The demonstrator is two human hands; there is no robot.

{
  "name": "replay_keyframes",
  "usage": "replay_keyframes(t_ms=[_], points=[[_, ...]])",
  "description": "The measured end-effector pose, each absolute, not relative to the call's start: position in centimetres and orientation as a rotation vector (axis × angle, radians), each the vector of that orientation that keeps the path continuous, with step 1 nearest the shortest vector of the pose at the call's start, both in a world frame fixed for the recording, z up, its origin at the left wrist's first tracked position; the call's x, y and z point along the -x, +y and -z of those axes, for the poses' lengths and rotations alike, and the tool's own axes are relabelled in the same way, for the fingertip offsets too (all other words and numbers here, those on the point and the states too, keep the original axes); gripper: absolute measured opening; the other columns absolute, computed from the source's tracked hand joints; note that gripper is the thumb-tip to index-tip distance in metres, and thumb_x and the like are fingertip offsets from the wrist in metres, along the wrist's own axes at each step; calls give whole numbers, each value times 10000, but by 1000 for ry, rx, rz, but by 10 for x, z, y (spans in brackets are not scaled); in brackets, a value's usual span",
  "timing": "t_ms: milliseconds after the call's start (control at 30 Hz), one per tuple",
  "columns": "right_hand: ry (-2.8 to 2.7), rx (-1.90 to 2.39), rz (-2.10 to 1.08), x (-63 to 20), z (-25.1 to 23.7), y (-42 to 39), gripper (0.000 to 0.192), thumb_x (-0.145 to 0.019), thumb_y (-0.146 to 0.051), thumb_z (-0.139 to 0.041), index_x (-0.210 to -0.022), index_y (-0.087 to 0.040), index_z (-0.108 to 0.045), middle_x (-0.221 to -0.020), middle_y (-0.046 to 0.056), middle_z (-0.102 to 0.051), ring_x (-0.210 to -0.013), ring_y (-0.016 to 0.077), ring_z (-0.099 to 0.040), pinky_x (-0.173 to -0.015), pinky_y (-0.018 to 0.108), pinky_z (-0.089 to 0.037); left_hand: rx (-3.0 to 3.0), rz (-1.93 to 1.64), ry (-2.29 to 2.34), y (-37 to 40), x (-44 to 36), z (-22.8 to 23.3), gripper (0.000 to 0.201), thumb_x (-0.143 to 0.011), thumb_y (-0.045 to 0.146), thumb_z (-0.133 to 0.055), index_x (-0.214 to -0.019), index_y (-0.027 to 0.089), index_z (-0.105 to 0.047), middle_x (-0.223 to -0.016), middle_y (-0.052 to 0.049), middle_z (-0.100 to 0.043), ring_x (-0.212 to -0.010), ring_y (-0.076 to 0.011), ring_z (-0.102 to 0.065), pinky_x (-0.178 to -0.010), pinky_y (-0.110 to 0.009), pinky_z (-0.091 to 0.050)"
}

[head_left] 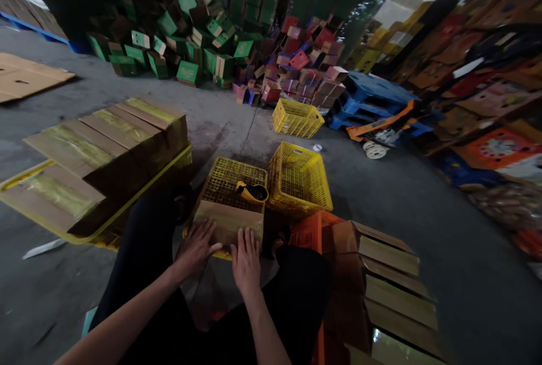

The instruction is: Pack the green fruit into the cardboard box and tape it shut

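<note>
In front of me a cardboard box (231, 219) lies on an upturned yellow plastic crate (224, 173). My left hand (198, 246) rests on the box's near left part, fingers stretched out and thumb apart. Flat against its near right part is my right hand (245, 258), also with extended fingers. Neither hand is wrapped round anything. Just beyond the box, a yellow and black tape dispenser (253, 192) sits on the crate's grid surface.
Taped cartons fill a yellow crate (167, 176) on my left; more cartons (393, 286) stand in an orange crate (311, 231) on my right. Open yellow crates (300, 176) stand ahead. Farther off are a pallet jack (381, 128), blue pallets (376, 94) and piled green boxes (188, 71).
</note>
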State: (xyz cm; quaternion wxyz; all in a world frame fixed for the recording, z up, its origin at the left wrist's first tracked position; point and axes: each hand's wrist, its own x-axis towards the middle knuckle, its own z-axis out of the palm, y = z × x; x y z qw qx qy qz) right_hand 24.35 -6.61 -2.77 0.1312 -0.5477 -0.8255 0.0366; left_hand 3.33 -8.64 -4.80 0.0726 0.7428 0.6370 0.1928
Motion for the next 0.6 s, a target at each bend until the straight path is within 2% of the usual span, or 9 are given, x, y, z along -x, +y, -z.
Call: replay_keyframes(t_ms=[133,267,467,600], points=[[-2378,1600,-96,-240,25,-66,601,-1057,-449,-351,-1558,-118,-359,-1613,177,-329,-1500,327,-298,-1175,540,-335,-2041,-717,2054,-90,-30,57,755,-997,619,-374,-1543,98,-358,-1580,-218,-387,-1493,-334,-322,-1191,-511,-308],[-2419,1541,-157,-219,24,-66,583,-1052,-400,-384,-1552,-100,-365,-1612,152,-341,-1515,322,-262,-1195,531,-314,-1860,-906,2015,-88,-33,59,716,-1021,583,-326,-1547,97,-347,-1598,-214,-355,-1514,-314,-278,-1199,-508,-306],[-2497,1312,-349,-158,29,-58,532,-1045,-256,-370,-1557,-115,-351,-1615,116,-348,-1523,284,-249,-1231,499,-255,-1540,-1072,1985,-78,-25,45,626,-1036,568,-223,-1418,201,-557,-1466,-124,-566,-1400,-280,-477,-1198,-521,-301],[-2546,1215,-432,-136,24,-42,545,-1029,-215,-382,-1567,-148,-331,-1625,85,-331,-1525,251,-247,-1243,464,-232,-1514,-1140,1976,-76,-24,44,605,-1048,526,-190,-1449,225,-530,-1451,-108,-582,-1383,-265,-498,-1199,-520,-303]])
